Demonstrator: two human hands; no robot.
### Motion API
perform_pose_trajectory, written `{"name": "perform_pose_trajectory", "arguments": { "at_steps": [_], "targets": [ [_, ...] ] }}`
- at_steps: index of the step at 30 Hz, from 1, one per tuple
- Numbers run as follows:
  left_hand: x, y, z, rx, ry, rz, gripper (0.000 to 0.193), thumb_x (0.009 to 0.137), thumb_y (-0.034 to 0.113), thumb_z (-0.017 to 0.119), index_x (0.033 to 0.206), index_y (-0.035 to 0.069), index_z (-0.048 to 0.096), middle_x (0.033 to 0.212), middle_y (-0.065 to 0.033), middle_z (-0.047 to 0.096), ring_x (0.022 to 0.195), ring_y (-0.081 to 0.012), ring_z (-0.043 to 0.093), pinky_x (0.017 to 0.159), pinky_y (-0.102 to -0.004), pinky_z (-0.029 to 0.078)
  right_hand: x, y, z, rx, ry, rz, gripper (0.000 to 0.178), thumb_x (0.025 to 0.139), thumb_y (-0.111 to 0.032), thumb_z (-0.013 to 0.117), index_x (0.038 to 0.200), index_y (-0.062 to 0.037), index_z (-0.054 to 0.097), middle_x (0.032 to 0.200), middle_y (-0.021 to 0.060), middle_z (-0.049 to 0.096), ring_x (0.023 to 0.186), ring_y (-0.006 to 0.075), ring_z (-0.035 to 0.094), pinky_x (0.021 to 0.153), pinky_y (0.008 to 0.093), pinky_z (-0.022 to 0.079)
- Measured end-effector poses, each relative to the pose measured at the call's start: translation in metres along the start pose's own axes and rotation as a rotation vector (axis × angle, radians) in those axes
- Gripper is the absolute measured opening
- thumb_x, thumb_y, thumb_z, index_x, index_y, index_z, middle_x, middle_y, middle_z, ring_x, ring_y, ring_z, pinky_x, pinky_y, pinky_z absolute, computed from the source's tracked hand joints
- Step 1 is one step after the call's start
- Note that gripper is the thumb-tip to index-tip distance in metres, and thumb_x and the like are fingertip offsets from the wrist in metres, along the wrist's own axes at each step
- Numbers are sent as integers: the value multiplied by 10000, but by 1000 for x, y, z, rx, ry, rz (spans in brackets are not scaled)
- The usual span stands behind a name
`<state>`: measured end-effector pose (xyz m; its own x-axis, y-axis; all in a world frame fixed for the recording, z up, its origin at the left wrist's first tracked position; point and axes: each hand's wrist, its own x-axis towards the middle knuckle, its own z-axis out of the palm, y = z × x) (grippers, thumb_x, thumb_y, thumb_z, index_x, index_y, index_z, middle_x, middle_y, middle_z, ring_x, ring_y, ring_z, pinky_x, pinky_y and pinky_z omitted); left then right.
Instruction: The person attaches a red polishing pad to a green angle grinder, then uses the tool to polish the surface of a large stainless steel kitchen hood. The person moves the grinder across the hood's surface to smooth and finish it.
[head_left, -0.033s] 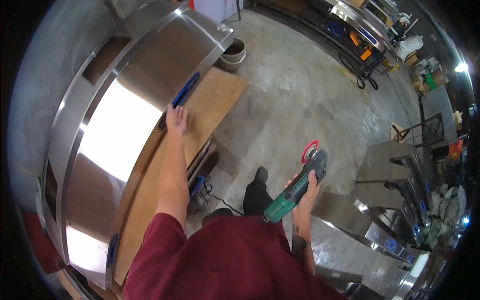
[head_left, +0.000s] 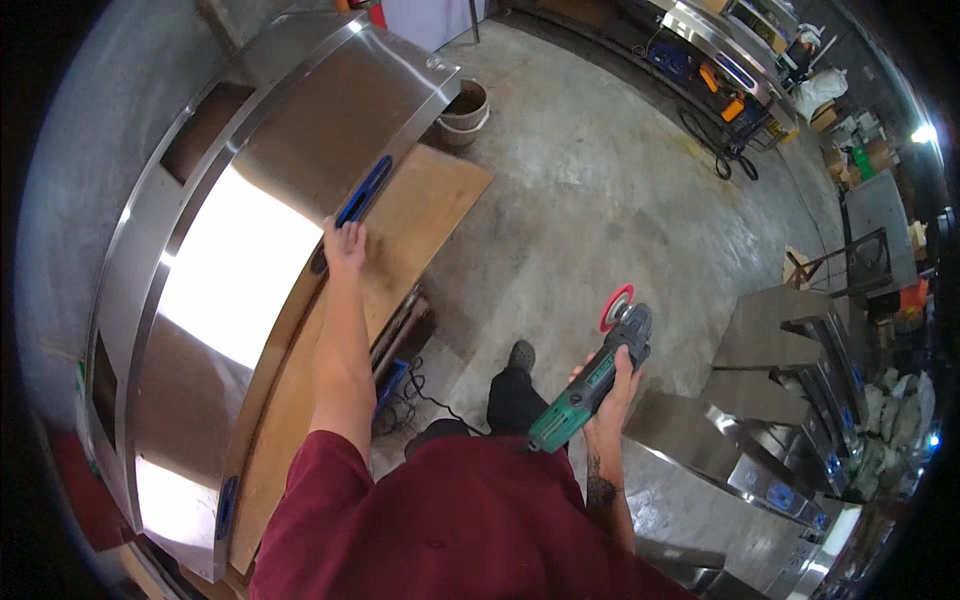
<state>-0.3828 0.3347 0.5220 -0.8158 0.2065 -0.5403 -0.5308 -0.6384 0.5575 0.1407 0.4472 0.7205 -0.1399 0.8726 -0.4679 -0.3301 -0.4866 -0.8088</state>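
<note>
My right hand (head_left: 609, 408) grips a green and dark grey angle grinder (head_left: 590, 383), held in front of my body over the floor. A red-rimmed disc (head_left: 607, 312) sits at the grinder's head. My left hand (head_left: 346, 250) reaches to the front edge of a large, shiny sheet-metal housing (head_left: 305, 115) at left. Its fingers are apart and touch that edge beside a blue-lined slot (head_left: 365, 190). The housing lies on a brown wooden board (head_left: 440, 190). Another blue-lined slot (head_left: 227, 507) shows farther along the same edge.
A bucket (head_left: 465, 112) stands on the concrete floor past the board. Under the board, a black cord (head_left: 435, 397) runs along the floor. Several metal housings (head_left: 770, 325) are lined up at right. A metal unit (head_left: 715, 45) and coiled hoses (head_left: 730, 160) lie at the far right.
My left hand has shifted slightly toward me along the housing's edge. The grinder stays in my right hand, nearly in the same place.
</note>
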Motion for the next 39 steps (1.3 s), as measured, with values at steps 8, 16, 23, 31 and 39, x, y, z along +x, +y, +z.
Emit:
{"name": "perform_pose_trajectory", "arguments": {
  "at_steps": [8, 16, 23, 31, 39],
  "targets": [
    [39, -4, 29, -308, 128, 133, 854, 1103, 579, 565, 1650, -5, 267, 1618, -235, 362, 1549, -352, 405, 1235, -553, 466, 143, -75, 27, -38, -117, 52, 499, 1062, -356, 706, 1423, -137, 441, 953, 131, 660, 680, 254, 723, 584, 408, 634],
    [-22, -22, 46, -172, 280, 299, 820, 1086, 575, 570, 1663, 80, 263, 1679, -261, 277, 1516, -338, 434, 1171, -457, 547, 231, -128, 107, -133, -179, 81, 504, 1053, -426, 706, 1400, -144, 473, 951, 120, 659, 705, 248, 712, 607, 402, 618],
    [-100, -44, 19, -225, 350, 261, 640, 1049, 532, 658, 1454, 60, 513, 1573, -215, 409, 1406, -295, 498, 1184, -420, 543, 299, -141, 226, -136, -256, 91, 516, 1028, -438, 734, 1346, -106, 499, 969, 116, 670, 724, 254, 722, 621, 398, 626],
    [-155, -62, 46, -52, 392, 329, 428, 1057, 471, 688, 1237, 84, 656, 1319, -99, 654, 1121, -231, 655, 1126, -363, 593, 405, -149, 333, -139, -424, 119, 495, 1044, -394, 710, 1347, -84, 471, 963, 145, 681, 723, 268, 743, 629, 419, 643],
    [-176, -162, 264, 1123, 347, 474, 294, 1128, 256, 589, 1338, 54, 625, 1141, -71, 691, 1006, -216, 691, 971, -376, 549, 489, -139, 366, -179, -559, 321, 583, 1027, -364, 745, 1414, -66, 428, 956, 153, 659, 710, 269, 736, 634, 421, 656]
  ]
}}
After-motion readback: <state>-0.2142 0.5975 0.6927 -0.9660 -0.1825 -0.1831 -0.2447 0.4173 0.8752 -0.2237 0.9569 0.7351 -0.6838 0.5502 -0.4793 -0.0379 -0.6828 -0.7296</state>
